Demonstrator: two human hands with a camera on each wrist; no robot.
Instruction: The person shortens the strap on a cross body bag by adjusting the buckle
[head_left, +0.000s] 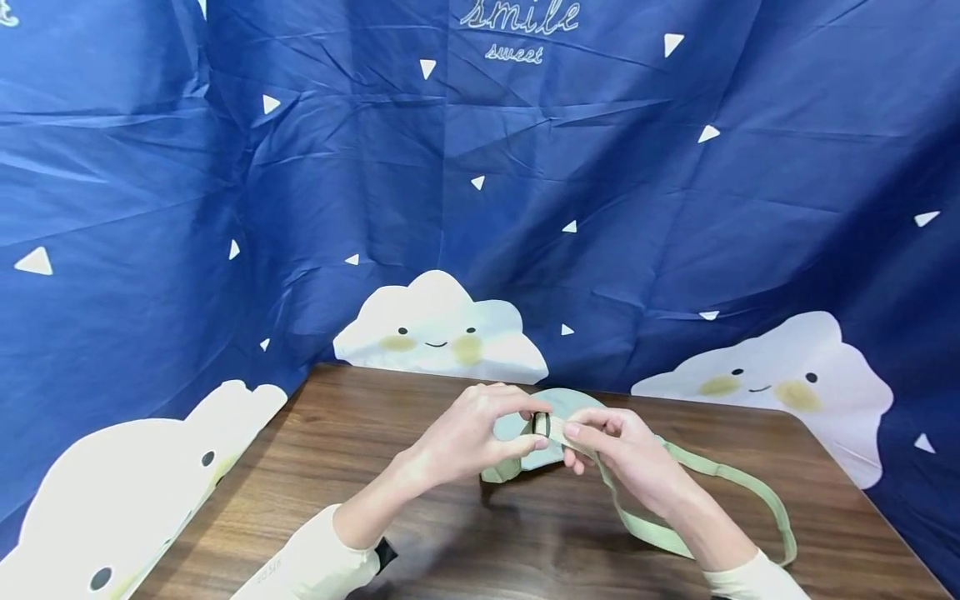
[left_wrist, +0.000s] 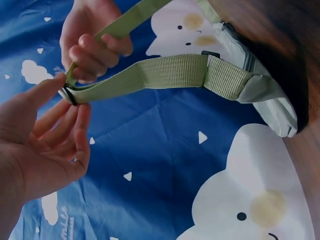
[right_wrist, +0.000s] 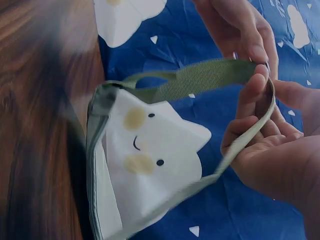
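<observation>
A pale green-grey bag (head_left: 570,402) stands on the table behind both hands, with a light green webbing strap (head_left: 720,471) looping from it to the right. My left hand (head_left: 476,429) pinches a black slide buckle (head_left: 541,424) on this strap between thumb and fingers. Close beside it, my right hand (head_left: 626,454) grips the strap with thumb and fingertips. In the left wrist view the webbing stretches from the buckle back to the bag (left_wrist: 270,107), with another small black fitting (left_wrist: 211,54) near the bag's end. The right palm partly hides the strap in the head view.
A brown wood-grain table (head_left: 360,442) lies under the bag and hands. Blue cloth (head_left: 480,233) printed with clouds and white triangles hangs behind the table and along its sides. Part of the strap loop rests on the table at the right, by the right forearm.
</observation>
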